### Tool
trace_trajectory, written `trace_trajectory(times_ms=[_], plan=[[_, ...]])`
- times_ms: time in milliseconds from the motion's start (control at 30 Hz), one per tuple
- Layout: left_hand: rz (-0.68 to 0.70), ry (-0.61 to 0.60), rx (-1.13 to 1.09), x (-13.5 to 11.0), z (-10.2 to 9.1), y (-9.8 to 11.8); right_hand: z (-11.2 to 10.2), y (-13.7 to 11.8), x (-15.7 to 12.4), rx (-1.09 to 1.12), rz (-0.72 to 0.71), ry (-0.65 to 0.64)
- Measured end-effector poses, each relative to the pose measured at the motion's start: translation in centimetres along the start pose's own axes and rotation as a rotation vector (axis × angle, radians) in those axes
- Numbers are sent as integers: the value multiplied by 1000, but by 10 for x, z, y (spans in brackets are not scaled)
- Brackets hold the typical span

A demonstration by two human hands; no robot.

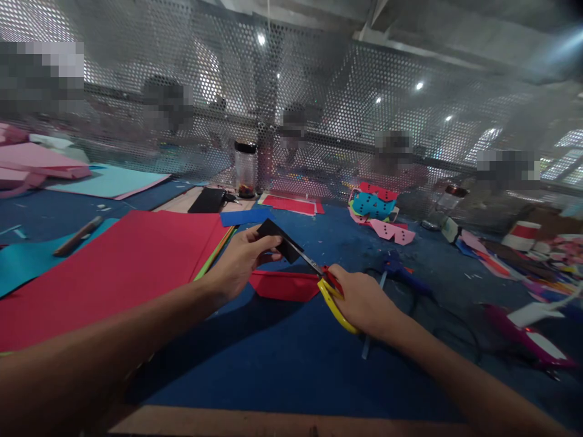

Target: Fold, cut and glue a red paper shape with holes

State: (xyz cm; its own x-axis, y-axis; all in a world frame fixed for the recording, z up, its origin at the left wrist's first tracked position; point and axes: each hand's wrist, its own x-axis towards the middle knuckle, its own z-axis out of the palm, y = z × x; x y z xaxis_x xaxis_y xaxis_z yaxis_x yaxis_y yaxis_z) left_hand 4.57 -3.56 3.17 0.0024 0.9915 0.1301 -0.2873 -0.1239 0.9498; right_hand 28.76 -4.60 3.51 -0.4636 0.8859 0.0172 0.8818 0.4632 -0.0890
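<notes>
My left hand (243,258) pinches a small piece of black paper (288,247) above the blue table. In my right hand (364,300) is a pair of scissors (334,306) with yellow and red handles. Their blades reach the right end of the black paper, along its edge. Just below both hands lies a folded red paper shape (286,285) with slanted ends. A large stack of red sheets (118,273) spreads to the left of my left hand, with a blue strip (246,217) at its far corner.
A blue glue gun (403,270) with a cable lies right of my right hand, a magenta one (523,337) farther right. Dotted paper pieces (373,206) and a lidded jar (246,170) stand near the perforated metal screen (319,121). A wooden-handled tool (78,237) lies at left.
</notes>
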Motion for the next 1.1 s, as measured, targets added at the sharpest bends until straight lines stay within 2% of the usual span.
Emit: trace_trajectory(times_ms=[233,300,467,1100], plan=[[-1,-2,36,-2,3,0,4,1,1,-12,-2,29],[-2,37,17,-2,3,0,5,1,1,27,-2,-5],[-4,-1,49,-3,2,0,5,1,1,-6,-8,6],[18,-15,40,-1,1,-2,5,4,0,-35,-25,32]])
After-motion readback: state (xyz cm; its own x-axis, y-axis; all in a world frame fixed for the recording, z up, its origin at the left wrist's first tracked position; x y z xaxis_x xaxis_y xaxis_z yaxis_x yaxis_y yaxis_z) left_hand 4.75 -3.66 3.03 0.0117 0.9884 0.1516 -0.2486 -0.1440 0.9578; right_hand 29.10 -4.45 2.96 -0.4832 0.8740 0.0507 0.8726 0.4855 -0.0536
